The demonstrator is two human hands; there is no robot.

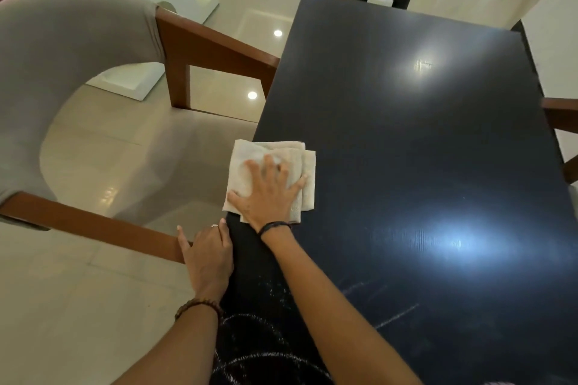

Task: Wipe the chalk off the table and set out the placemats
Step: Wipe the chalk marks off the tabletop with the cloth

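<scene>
Right hand flat, fingers spread, pressing folded cloth at surface edge for wiping pressure. Left hand relaxed on edge, likely bracing. Chalk marks remain near body.

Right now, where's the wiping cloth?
In the head view, the folded cloth lies at the dark table's left edge under the right hand, beside the chair.
</scene>
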